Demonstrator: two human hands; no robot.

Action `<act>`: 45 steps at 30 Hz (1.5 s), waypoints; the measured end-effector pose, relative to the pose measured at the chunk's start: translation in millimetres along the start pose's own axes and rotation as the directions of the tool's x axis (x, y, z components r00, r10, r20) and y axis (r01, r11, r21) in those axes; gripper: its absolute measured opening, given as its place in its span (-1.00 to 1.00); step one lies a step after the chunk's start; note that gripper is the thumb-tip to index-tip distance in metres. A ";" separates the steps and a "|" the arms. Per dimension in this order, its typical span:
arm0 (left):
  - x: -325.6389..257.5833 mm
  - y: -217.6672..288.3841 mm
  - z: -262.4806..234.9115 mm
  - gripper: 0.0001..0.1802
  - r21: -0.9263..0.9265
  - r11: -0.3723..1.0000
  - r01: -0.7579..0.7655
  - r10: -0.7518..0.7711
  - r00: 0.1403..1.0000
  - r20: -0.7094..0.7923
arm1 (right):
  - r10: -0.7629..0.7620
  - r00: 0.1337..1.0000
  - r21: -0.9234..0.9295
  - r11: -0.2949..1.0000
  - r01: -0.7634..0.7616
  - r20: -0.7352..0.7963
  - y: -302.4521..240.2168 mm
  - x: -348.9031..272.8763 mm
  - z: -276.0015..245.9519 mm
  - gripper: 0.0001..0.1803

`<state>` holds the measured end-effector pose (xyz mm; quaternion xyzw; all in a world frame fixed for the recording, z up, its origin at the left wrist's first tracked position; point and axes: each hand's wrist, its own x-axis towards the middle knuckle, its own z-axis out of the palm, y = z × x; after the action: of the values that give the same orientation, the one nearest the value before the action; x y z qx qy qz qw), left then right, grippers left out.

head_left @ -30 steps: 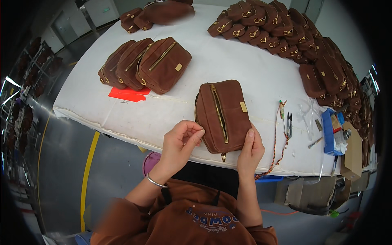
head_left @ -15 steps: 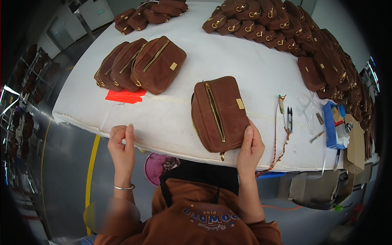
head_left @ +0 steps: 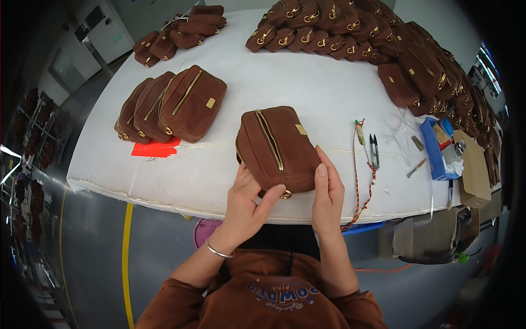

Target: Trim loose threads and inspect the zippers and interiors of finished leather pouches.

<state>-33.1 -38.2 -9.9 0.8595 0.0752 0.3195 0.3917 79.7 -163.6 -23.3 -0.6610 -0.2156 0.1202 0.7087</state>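
Note:
A brown zippered pouch point(head_left: 287, 151) with a gold zipper across its front and a small gold plate is tilted up at the table's near edge. My left hand point(head_left: 244, 205) grips its lower left corner; the fingers pass behind it, partly hidden, and the thumb lies by the gold ring at the bottom. On the other side, my right hand point(head_left: 327, 189) holds the lower right corner, thumb in front. Three similar brown pouches point(head_left: 194, 104) lean in a row at the left, beside a red patch point(head_left: 156, 148) on the white table.
Many more brown pouches point(head_left: 329, 22) are piled along the far and right side. To the right lie a cord-tied tool point(head_left: 360, 131), black thread snips point(head_left: 374, 151), a blue bin point(head_left: 433, 151) of small items and a cardboard box point(head_left: 474, 178). Another group of pouches point(head_left: 186, 35) sits far left.
My left hand has come in from the left and taken hold of the pouch's lower left corner. The pouch has tilted up. My right hand keeps its grip.

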 end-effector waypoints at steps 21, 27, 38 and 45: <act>39.6 1.6 9.9 -0.56 -0.620 0.748 0.238 -0.352 0.933 -0.067 | -0.117 0.993 0.115 0.986 0.117 -0.004 -4.5 15.5 6.6 -0.54; 35.5 5.9 11.9 -0.56 -0.590 0.756 0.283 -0.366 0.930 -0.023 | -0.227 0.970 0.169 0.956 0.239 -0.088 -2.9 18.5 11.7 -0.61; 28.3 -11.2 12.6 -0.53 -0.670 0.674 0.312 -0.389 0.921 0.037 | -0.242 0.953 -0.032 0.970 0.240 -0.185 -9.2 13.6 14.5 -0.78; 41.6 5.4 -3.7 -0.58 -0.737 0.576 0.353 -0.370 0.917 0.150 | -0.253 0.946 -0.009 0.967 0.256 -0.205 -21.0 27.0 5.3 -0.77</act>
<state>-3.4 -23.8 16.2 0.5828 0.1139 0.2436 0.7668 98.5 -148.6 1.7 -0.6301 -0.2240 -0.0389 0.7425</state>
